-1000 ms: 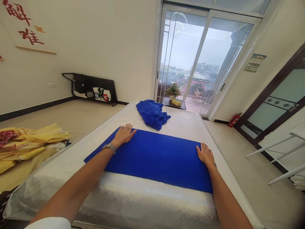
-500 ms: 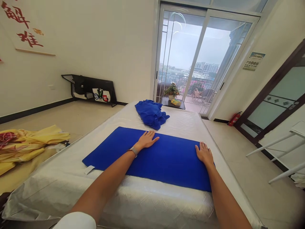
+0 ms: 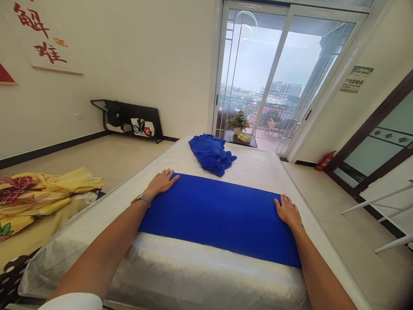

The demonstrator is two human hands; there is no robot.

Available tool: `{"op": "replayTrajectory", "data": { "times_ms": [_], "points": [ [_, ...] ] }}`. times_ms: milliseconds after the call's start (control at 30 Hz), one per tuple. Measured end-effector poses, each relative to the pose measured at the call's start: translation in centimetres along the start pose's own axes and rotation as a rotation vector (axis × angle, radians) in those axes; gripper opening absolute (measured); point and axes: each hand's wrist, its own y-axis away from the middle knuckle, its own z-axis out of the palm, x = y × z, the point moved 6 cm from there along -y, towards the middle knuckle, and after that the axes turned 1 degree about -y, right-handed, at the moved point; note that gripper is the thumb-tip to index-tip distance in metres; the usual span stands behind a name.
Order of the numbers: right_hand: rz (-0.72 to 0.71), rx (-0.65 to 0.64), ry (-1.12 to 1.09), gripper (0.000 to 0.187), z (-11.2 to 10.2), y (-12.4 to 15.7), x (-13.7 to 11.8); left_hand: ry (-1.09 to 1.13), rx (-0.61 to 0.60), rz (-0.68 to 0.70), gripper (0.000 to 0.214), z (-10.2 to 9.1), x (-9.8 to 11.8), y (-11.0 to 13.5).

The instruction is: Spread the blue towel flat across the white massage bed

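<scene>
A flat, folded blue cloth (image 3: pixel 219 217) lies across the near end of a mattress (image 3: pixel 254 165) in a shiny pale cover. My left hand (image 3: pixel 161 181) rests open on the cloth's far left corner, with fingers stretched and a grey band at the wrist. On the far right corner lies my right hand (image 3: pixel 288 209), also open, its palm down and thumb apart. Beyond the flat cloth sits a crumpled heap of blue fabric (image 3: pixel 213 155).
Yellow patterned bedding (image 3: pixel 54 189) is heaped at the left. A black metal frame (image 3: pixel 129 118) leans by the wall. Behind the mattress, a small table (image 3: pixel 222 137) holds a potted plant (image 3: pixel 238 121). White metal legs (image 3: pixel 393 245) and a fire extinguisher (image 3: pixel 325 160) are at the right.
My left hand has slid left from the cloth's middle to its left corner. The white tag at the left edge no longer shows. My right hand stays at the right corner; the view has shifted slightly.
</scene>
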Motion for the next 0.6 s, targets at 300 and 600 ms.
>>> {"op": "replayTrajectory", "data": {
  "times_ms": [300, 600],
  "points": [
    [-0.111, 0.168, 0.326, 0.063, -3.8, 2.8, -6.8, 0.023, 0.026, -0.006, 0.086, -0.2, 1.1, 0.5],
    [-0.455, -0.058, -0.073, 0.073, -0.6, 6.1, -25.4, 0.023, 0.024, -0.007, 0.083, -0.2, 1.0, 0.5]
  ]
}}
